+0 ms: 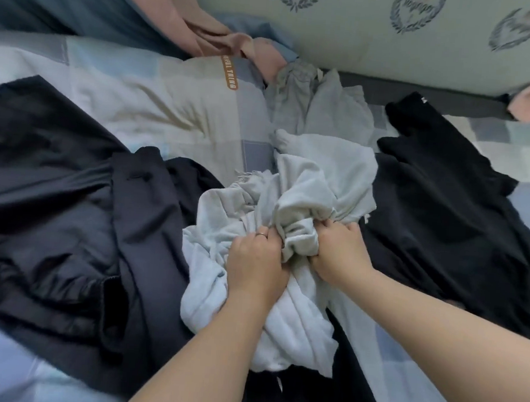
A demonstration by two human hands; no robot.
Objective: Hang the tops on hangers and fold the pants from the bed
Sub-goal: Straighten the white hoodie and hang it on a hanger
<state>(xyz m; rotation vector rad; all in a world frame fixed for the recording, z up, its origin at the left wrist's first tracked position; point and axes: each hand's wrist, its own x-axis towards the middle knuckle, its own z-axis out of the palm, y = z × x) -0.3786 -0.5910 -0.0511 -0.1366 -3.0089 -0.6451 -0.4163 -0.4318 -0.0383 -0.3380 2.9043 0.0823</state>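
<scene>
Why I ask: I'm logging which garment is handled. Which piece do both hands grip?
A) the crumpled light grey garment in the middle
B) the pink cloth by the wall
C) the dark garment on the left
A: the left hand and right hand both curl fingers into the bunched light grey garment.

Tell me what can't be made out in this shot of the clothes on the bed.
All in the head view:
light grey garment: bunched in its own folds; top or pants, cannot tell.
left hand and right hand: fingers buried in the cloth they grip.
black garment at left: cut off by the frame edge, blurred.
orange label: lettering partly hidden by a fold.
</scene>
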